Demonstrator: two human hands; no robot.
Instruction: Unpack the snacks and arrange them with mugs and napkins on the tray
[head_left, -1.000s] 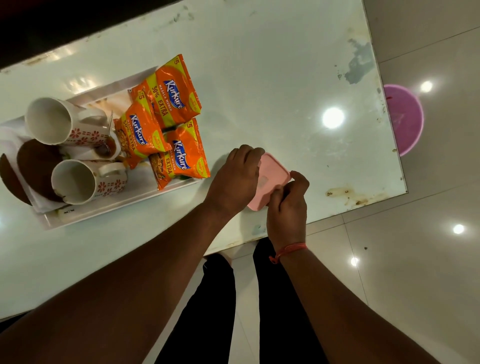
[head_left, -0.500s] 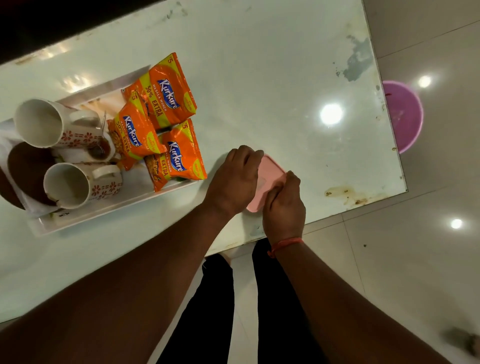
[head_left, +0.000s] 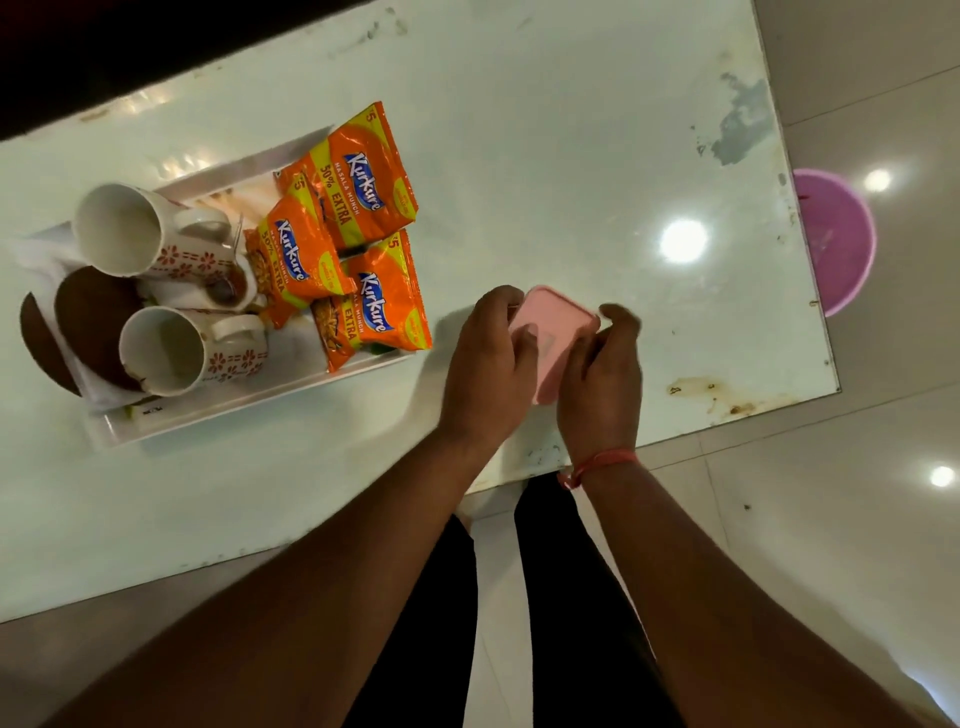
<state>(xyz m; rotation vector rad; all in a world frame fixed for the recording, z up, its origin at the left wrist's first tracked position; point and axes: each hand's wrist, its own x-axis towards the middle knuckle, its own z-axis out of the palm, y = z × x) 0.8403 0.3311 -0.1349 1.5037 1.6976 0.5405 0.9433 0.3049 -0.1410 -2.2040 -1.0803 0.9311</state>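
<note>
Both hands are on a pink box (head_left: 558, 340) near the front edge of the pale surface (head_left: 545, 156); the left hand (head_left: 488, 364) grips its left side with the fingers curled over the top edge, and the right hand (head_left: 600, 379) clasps its right side, thumb and fingers pinching the rim; the box sits between them, tilted, and I cannot tell whether it touches the surface or is lifted off it. A red thread (head_left: 597, 465) circles the right wrist.

Well to the left of the hands lies the white tray (head_left: 249, 402); three orange snack packets (head_left: 332, 249) overlap on its right half, the nearest one just beside the left hand's knuckles but apart from them; two white mugs (head_left: 171, 301) with red flower patterns lie on their sides on the tray's left half, mouths facing left, over white napkins (head_left: 44, 254); two dark brown round pieces (head_left: 88, 317) rest among the napkins, and what they are I cannot tell.

Beyond the surface's right edge a purple bucket (head_left: 836, 239) stands on the glossy tiled floor (head_left: 857, 467).
</note>
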